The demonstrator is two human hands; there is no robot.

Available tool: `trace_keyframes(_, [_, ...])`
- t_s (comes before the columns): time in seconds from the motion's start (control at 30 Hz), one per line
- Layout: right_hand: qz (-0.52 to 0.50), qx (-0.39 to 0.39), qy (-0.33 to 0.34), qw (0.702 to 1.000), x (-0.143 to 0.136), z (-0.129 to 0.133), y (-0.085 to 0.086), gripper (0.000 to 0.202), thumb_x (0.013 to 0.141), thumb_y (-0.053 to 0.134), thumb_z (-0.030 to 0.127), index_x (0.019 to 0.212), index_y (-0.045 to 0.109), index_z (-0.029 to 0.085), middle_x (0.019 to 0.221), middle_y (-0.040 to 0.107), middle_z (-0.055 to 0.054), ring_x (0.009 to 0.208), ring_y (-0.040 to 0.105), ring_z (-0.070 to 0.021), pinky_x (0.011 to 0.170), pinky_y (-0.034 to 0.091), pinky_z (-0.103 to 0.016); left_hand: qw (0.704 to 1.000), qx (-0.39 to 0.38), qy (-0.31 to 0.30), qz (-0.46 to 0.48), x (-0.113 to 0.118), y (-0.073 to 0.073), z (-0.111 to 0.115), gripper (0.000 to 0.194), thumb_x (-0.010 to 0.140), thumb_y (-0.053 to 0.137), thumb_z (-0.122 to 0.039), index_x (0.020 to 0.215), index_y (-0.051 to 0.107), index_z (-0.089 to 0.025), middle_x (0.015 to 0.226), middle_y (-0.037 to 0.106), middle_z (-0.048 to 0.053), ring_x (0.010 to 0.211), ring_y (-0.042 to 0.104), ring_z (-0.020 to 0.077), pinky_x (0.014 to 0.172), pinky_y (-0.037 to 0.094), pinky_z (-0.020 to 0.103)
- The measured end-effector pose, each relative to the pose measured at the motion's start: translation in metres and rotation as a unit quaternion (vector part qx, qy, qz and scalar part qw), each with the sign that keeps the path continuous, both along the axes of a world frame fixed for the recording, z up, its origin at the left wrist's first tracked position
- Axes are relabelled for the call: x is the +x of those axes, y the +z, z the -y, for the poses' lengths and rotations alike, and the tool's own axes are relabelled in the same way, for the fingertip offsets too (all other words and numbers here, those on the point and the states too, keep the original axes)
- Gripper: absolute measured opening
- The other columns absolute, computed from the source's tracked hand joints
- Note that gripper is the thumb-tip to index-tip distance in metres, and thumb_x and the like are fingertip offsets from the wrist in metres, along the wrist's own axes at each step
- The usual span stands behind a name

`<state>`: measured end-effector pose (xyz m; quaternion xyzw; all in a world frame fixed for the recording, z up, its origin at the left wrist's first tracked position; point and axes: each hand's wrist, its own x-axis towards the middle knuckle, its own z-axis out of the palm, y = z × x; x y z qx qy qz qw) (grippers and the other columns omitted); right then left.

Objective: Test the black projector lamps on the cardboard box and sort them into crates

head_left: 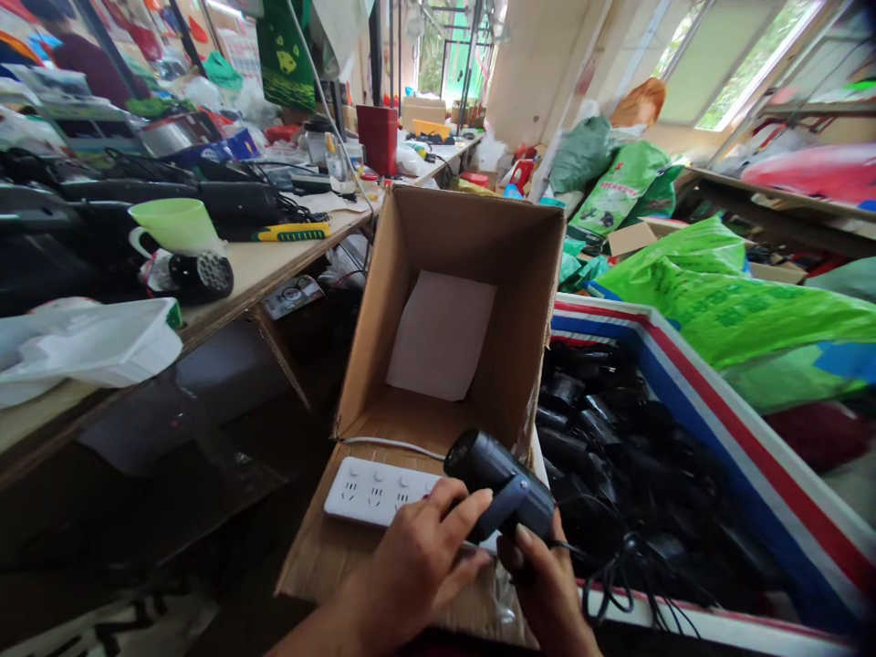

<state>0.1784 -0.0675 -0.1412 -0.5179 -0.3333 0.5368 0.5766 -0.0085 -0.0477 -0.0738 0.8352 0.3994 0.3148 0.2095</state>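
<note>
A black cylindrical device [489,470] with a side bracket is held at the lower middle, in front of an open cardboard box [472,228]. My right hand [547,575] grips its lower right end, where a black cable leaves it. My left hand [428,538] is at its left side, fingers partly spread, fingertips against or just beside the bracket. Under and left of the device, a white power strip [376,493] lies on the box flap, partly covered by my left hand. A sheet of paper [442,338] lies inside the box.
At right, a striped bin [739,411] holds several similar black devices [616,447] and cables. A bench [274,265] at left carries a green cup [178,225], a white tray [102,342] and a yellow cutter [294,233]. A person [88,59] is at the far left.
</note>
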Motion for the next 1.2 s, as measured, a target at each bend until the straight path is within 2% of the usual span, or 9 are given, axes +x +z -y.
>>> trace_keyframes(0.1, [0.005, -0.014, 0.016, 1.0, 0.001, 0.001, 0.0, 0.048, 0.074, 0.064, 0.051, 0.115, 0.057, 0.026, 0.07, 0.063, -0.002, 0.06, 0.058, -0.0196, 0.056, 0.05, -0.032, 0.997, 0.036, 0.054, 0.03, 0.002, -0.001, 0.002, 0.07, 0.079, 0.067, -0.024, 0.137, 0.029, -0.024, 0.133, 0.042, 0.017, 0.117, 0.048, 0.0337, 0.093, 0.048, 0.048])
trace_keyframes(0.2, [-0.022, -0.007, 0.051, 0.998, 0.0, 0.003, 0.0, 0.047, 0.071, 0.065, 0.053, 0.11, 0.061, 0.027, 0.075, 0.065, -0.006, 0.07, 0.062, -0.025, 0.064, 0.053, -0.038, 0.997, 0.032, 0.035, 0.058, 0.002, -0.001, -0.002, 0.08, 0.073, 0.066, -0.013, 0.139, 0.022, -0.022, 0.138, 0.039, 0.017, 0.127, 0.037, 0.0346, 0.102, 0.038, 0.053])
trace_keyframes(0.4, [-0.117, -0.015, 0.083, 0.99, -0.001, 0.009, -0.001, 0.063, 0.069, 0.066, 0.05, 0.127, 0.048, 0.033, 0.11, 0.064, -0.006, 0.108, 0.056, -0.0288, 0.083, 0.05, -0.041, 0.984, -0.045, 0.042, 0.167, 0.008, 0.003, 0.003, 0.082, 0.069, 0.069, -0.009, 0.137, 0.024, -0.027, 0.133, 0.047, 0.01, 0.122, 0.045, 0.0273, 0.103, 0.041, 0.045])
trace_keyframes(0.63, [-0.087, -0.021, 0.119, 0.989, 0.008, 0.008, 0.008, 0.072, 0.064, 0.068, 0.053, 0.127, 0.049, 0.024, 0.109, 0.065, -0.011, 0.109, 0.056, -0.0328, 0.08, 0.05, -0.044, 0.985, -0.051, -0.002, 0.163, 0.007, 0.008, 0.005, 0.092, 0.065, 0.071, -0.007, 0.14, 0.021, -0.027, 0.138, 0.043, 0.011, 0.126, 0.04, 0.0293, 0.106, 0.036, 0.048])
trace_keyframes(0.7, [-0.071, -0.006, 0.125, 0.99, 0.009, 0.007, 0.011, 0.077, 0.06, 0.071, 0.054, 0.127, 0.049, 0.023, 0.111, 0.065, -0.012, 0.109, 0.056, -0.0335, 0.082, 0.049, -0.045, 0.984, -0.042, 0.0, 0.173, 0.0, 0.01, 0.0, 0.087, 0.062, 0.072, -0.005, 0.135, 0.031, -0.026, 0.131, 0.051, 0.009, 0.12, 0.048, 0.0282, 0.102, 0.041, 0.044])
trace_keyframes(0.83, [-0.028, 0.024, 0.094, 0.995, 0.019, 0.002, 0.013, 0.087, 0.051, 0.079, 0.054, 0.125, 0.045, 0.024, 0.12, 0.06, -0.012, 0.111, 0.054, -0.0339, 0.09, 0.045, -0.045, 0.976, -0.08, 0.052, 0.197, -0.013, 0.016, -0.013, 0.044, 0.066, 0.075, -0.01, 0.105, 0.06, -0.025, 0.099, 0.068, 0.003, 0.093, 0.064, 0.0226, 0.087, 0.051, 0.035])
trace_keyframes(0.93, [0.056, 0.069, 0.104, 0.991, 0.035, 0.0, 0.02, 0.084, 0.047, 0.084, 0.043, 0.121, 0.047, 0.024, 0.118, 0.06, -0.011, 0.109, 0.056, -0.0336, 0.091, 0.045, -0.043, 0.972, -0.123, -0.009, 0.199, -0.019, 0.022, -0.017, 0.049, 0.066, 0.077, -0.013, 0.111, 0.06, -0.024, 0.115, 0.064, 0.007, 0.107, 0.058, 0.0254, 0.095, 0.047, 0.038])
trace_keyframes(1.03, [0.099, 0.073, 0.155, 0.98, 0.051, 0.008, 0.036, 0.082, 0.048, 0.083, 0.038, 0.12, 0.047, 0.024, 0.111, 0.063, -0.009, 0.101, 0.06, -0.0314, 0.087, 0.046, -0.042, 0.956, -0.202, -0.098, 0.189, -0.022, 0.023, -0.015, 0.074, 0.064, 0.081, -0.019, 0.129, 0.047, -0.031, 0.143, 0.04, 0.008, 0.128, 0.041, 0.0286, 0.105, 0.038, 0.043])
trace_keyframes(1.2, [0.033, 0.033, 0.156, 0.987, 0.053, 0.036, 0.065, 0.081, 0.048, 0.083, 0.045, 0.118, 0.048, 0.026, 0.106, 0.065, -0.005, 0.099, 0.06, -0.0284, 0.086, 0.046, -0.04, 0.912, -0.297, -0.171, 0.227, -0.012, 0.009, -0.015, 0.046, 0.072, 0.075, -0.034, 0.116, 0.06, -0.039, 0.134, 0.052, 0.003, 0.12, 0.051, 0.0276, 0.103, 0.041, 0.043])
